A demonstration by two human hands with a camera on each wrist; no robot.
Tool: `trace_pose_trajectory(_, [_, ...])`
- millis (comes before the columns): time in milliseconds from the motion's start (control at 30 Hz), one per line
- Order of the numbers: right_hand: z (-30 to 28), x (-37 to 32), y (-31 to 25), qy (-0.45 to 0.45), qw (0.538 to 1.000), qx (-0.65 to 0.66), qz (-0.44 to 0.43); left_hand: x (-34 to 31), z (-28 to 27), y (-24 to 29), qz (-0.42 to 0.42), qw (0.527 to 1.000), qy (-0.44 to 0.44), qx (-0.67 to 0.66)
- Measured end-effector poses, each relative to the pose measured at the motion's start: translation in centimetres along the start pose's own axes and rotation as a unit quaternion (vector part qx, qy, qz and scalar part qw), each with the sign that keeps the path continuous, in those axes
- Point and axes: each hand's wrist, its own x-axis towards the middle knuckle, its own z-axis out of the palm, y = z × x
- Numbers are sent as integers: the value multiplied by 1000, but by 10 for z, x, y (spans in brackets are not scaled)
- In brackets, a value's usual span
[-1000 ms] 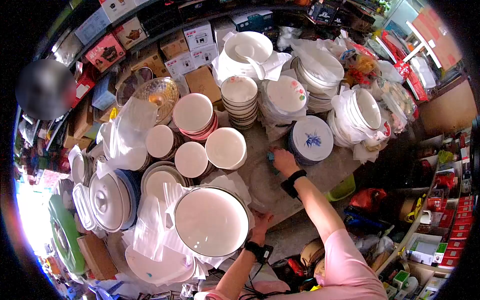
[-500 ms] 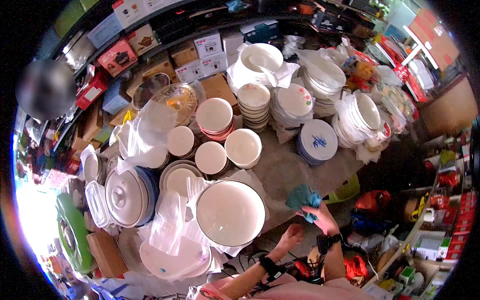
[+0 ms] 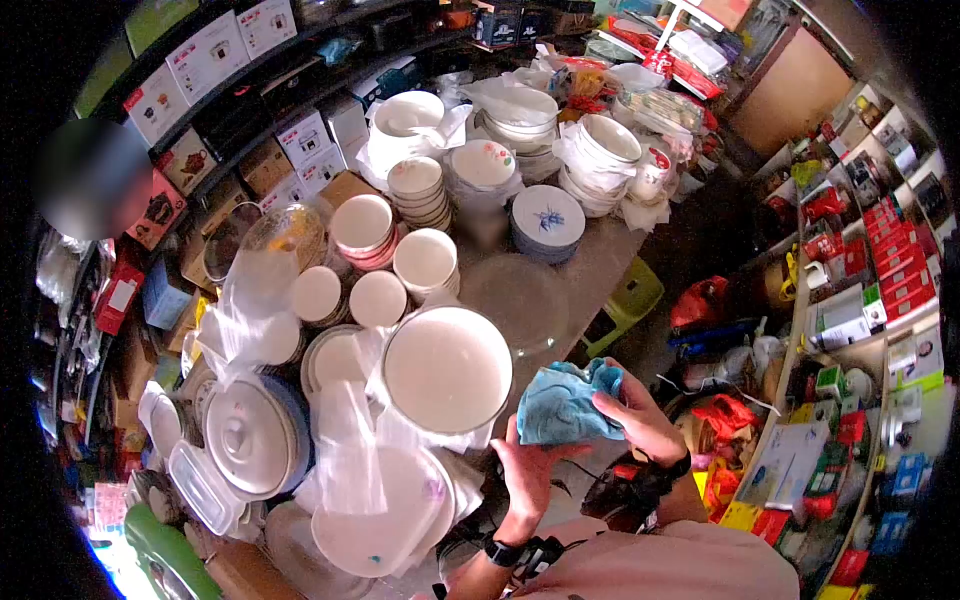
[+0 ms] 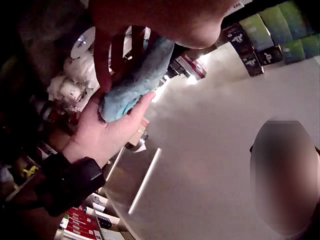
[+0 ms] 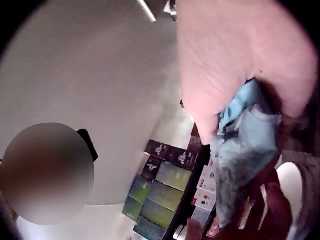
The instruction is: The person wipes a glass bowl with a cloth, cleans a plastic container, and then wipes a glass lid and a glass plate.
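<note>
A crumpled blue cloth (image 3: 560, 400) is held in front of my body, off the near edge of the crowded table (image 3: 590, 265). My right hand (image 3: 640, 420) grips its right side, fingers curled over the fabric. Underneath and to the left, my left hand (image 3: 527, 465) lies spread against the cloth with its fingers straight. In the left wrist view the cloth (image 4: 137, 80) sits between my left fingers (image 4: 116, 52) and my right hand (image 4: 102, 132). The right wrist view has my right palm (image 5: 235, 65) over the cloth (image 5: 245, 145).
A large white bowl (image 3: 447, 368) on plastic wrap stands just left of the cloth. Stacks of white bowls (image 3: 425, 258) and plates, a blue-flower plate (image 3: 547, 217) and a lidded pot (image 3: 235, 435) fill the table. A green stool (image 3: 630, 295) and stocked shelves (image 3: 860, 300) are to the right.
My right hand lifted the cloth off the table and drew it toward my body. My left hand left the table edge and came up against the cloth. The view swung right.
</note>
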Motion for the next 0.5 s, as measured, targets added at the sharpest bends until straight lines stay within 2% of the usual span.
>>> trace_pose_trajectory(33, [20, -14, -1, 2, 1000, 1, -4, -17, -8, 15, 21, 990, -2, 138])
trace_pose_trajectory(100, [61, -43, -4, 34, 995, -90, -36, -55, -5, 43, 8, 998, 49, 24])
trace_pose_trajectory(133, [76, -50, 8, 46, 984, -144, -92, -71, -10, 54, 43, 995, 70, 52])
trace_pose_trajectory(167, [93, -56, 16, 41, 984, -145, -98, -87, -17, 64, 50, 995, 71, 52])
trace_pose_trajectory(233, [133, -68, 27, 121, 949, -200, -211, -120, -31, 84, 61, 993, 105, 11])
trace_pose_trajectory(267, [160, -84, 10, 108, 960, -205, -159, -137, -44, 90, 72, 990, 124, 14])
trace_pose_trajectory(300, [173, -88, 18, 96, 960, -203, -166, -153, -51, 100, 101, 985, 142, -3])
trace_pose_trajectory(367, [202, -92, 42, 63, 977, -67, -195, -183, -76, 116, 124, 977, 171, -6])
trace_pose_trajectory(400, [219, -99, 43, -3, 987, 19, -162, -197, -83, 129, 140, 973, 182, -3])
trace_pose_trajectory(433, [237, -109, 42, -20, 985, 23, -168, -212, -91, 139, 155, 965, 209, 15])
trace_pose_trajectory(500, [274, -131, 40, -132, 975, 25, -180, -237, -116, 158, 202, 956, 209, 48])
